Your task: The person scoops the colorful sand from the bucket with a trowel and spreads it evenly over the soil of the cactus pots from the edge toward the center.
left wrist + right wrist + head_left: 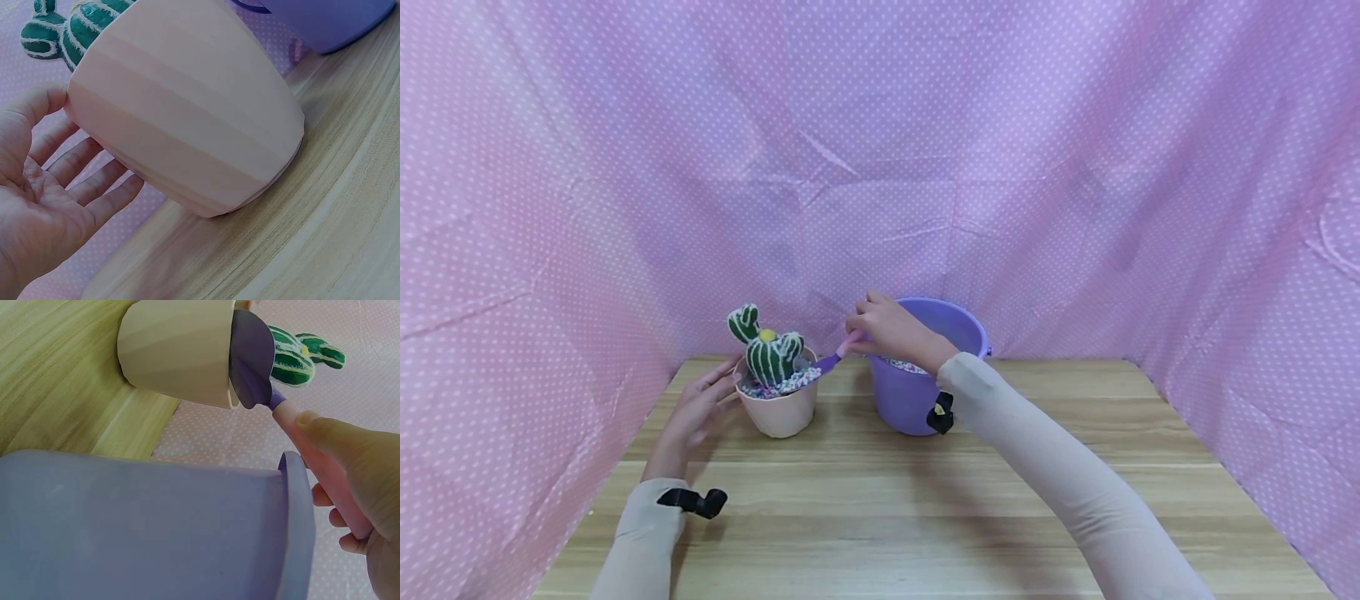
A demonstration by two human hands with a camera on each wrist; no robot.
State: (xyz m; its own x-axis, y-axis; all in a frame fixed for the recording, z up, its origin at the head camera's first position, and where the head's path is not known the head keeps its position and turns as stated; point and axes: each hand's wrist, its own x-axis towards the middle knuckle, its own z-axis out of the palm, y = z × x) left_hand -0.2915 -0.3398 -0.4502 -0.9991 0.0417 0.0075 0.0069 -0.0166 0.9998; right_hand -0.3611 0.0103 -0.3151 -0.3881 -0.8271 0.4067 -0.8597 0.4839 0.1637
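Observation:
A green-and-white striped toy cactus (767,363) stands in a pale pink flowerpot (781,415) with small white and coloured pebbles (797,381). My left hand (698,407) touches the pot's left side, its fingers extended and the thumb near the rim, as the left wrist view shows. My right hand (891,329) grips the pink handle of a small garden trowel (328,478). Its purple blade (251,356) is over the pot's rim beside the cactus. Below my right forearm stands a purple bucket (901,404) with similar pebbles (904,366) inside.
Everything stands on a wood-grain table (850,517). Pink polka-dot cloth (880,150) hangs behind it and along both sides. The bucket's tall rim (299,525) is just below the right hand.

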